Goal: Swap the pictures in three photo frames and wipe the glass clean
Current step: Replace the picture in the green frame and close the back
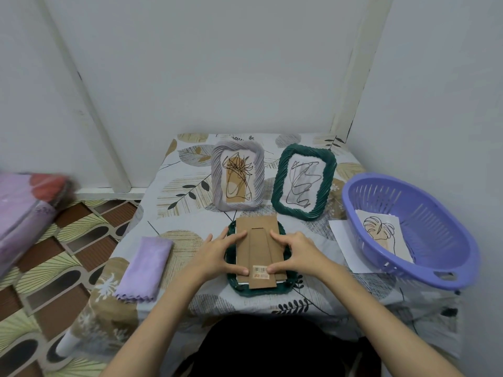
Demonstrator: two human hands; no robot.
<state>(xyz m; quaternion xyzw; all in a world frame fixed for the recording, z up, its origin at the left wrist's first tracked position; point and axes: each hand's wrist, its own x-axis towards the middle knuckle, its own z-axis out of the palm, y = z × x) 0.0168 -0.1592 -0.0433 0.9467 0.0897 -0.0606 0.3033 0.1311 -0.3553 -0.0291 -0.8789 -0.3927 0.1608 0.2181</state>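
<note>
A dark green photo frame (239, 288) lies face down in front of me, its brown cardboard back (258, 240) with a stand strip and barcode sticker facing up. My left hand (217, 253) presses on the back's left edge with straight fingers. My right hand (292, 251) has its curled fingertips on the right edge and near the sticker. Behind stand a grey frame (238, 176) with a leaf drawing and a green frame (304, 180) with a scribble drawing. A folded lilac cloth (145, 268) lies to the left.
A purple plastic basket (424, 248) at the right holds a leaf picture (381, 229); a white sheet (343, 240) sticks out under it. The leaf-print tablecloth (185, 186) covers the small table against the wall. Lilac bedding (21, 213) lies at the far left on the patterned floor.
</note>
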